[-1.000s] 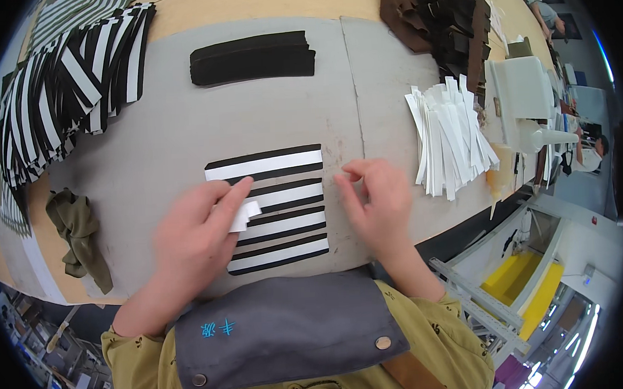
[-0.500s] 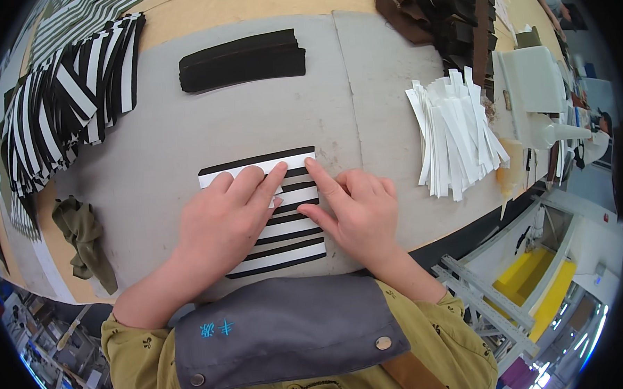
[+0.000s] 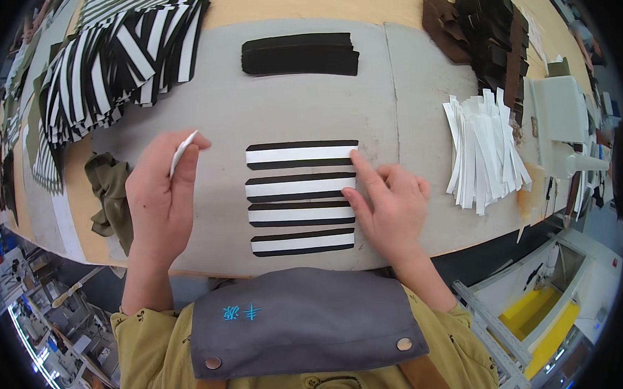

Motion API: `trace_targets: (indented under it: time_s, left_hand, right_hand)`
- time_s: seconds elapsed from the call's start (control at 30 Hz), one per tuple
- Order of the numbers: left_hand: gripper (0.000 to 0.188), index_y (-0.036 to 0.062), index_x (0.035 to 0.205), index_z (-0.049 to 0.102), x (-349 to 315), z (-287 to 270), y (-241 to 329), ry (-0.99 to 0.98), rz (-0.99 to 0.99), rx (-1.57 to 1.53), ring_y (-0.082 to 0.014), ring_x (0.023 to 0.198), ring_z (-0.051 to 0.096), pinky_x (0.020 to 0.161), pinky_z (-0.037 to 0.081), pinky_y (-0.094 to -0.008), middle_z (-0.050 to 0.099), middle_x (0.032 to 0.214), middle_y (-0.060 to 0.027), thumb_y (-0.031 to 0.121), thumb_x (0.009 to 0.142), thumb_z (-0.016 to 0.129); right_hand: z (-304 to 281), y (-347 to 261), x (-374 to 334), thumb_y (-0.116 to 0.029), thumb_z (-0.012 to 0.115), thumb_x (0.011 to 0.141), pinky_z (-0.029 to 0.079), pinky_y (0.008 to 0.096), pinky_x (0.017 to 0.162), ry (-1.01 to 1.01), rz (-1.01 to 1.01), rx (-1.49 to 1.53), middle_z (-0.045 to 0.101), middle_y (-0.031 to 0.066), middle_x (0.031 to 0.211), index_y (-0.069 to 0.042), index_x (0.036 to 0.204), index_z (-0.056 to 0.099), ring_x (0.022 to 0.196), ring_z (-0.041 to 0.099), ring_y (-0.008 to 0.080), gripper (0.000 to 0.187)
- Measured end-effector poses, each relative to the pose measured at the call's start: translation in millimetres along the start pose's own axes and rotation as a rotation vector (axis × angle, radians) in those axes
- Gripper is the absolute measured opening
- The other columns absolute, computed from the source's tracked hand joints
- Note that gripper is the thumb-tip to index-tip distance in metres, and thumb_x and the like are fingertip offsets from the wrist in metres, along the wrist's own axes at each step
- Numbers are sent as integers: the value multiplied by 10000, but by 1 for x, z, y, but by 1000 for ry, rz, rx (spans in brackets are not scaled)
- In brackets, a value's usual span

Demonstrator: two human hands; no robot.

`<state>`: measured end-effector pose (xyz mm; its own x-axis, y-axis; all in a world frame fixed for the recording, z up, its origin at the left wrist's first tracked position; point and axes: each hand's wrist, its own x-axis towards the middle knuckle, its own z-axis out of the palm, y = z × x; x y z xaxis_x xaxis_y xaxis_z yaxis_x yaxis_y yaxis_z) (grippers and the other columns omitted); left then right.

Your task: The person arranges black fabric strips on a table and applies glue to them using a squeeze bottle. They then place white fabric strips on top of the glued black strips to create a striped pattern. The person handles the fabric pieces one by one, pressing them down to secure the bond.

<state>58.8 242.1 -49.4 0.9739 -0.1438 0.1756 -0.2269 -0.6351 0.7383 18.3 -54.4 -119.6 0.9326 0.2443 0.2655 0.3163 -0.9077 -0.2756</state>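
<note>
Several black fabric strips, each with a white strip along its middle, lie in a column in front of me. The farthest striped piece [image 3: 296, 155] has my right hand [image 3: 395, 205] at its right end, index fingertip on it. The right thumb reaches the end of the second striped piece [image 3: 297, 187], and the fingers are apart. My left hand [image 3: 160, 194] is raised to the left of the column. Its thumb and fingers pinch a thin white strip [image 3: 182, 153], seen nearly edge-on; whether it is more than one layer I cannot tell.
Plain black strips [image 3: 298, 56] lie stacked beyond the column. To the right are a pile of white strips [image 3: 482, 152], a dark brown fabric heap [image 3: 489, 34] and a white nozzle bottle [image 3: 571, 162]. A large pile of striped pieces [image 3: 121, 64] and an olive cloth [image 3: 108, 196] are at left.
My left hand has lifted off the farthest piece and moved left, the white strip in its fingers. My right hand stays at that piece's right end. The view has shifted.
</note>
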Motion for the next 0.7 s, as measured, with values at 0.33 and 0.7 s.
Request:
trace_targets:
  time_s: [0.33, 0.7]
  left_hand:
    - [407, 94, 1339, 677, 0, 46, 79, -477, 328, -226, -404, 1509, 235, 1210, 226, -519, 382, 1576, -169, 273, 1059, 442]
    - [803, 50, 1626, 207, -17, 117, 22, -421, 220, 618, -332, 1570, 171, 1266, 157, -487, 193, 1694, -161, 521, 1031, 469]
  right_hand:
    - [-34, -32, -1, -176, 777, 892, 485, 394, 1019, -294, 62, 1295, 531, 175, 1472, -16, 1461, 489, 1277, 590, 325, 657]
    - [-29, 48, -51, -172, 492, 1092, 473, 265, 536, 192, 648, 1700, 484, 7, 776, 2, 1230, 549, 553, 458, 68, 230]
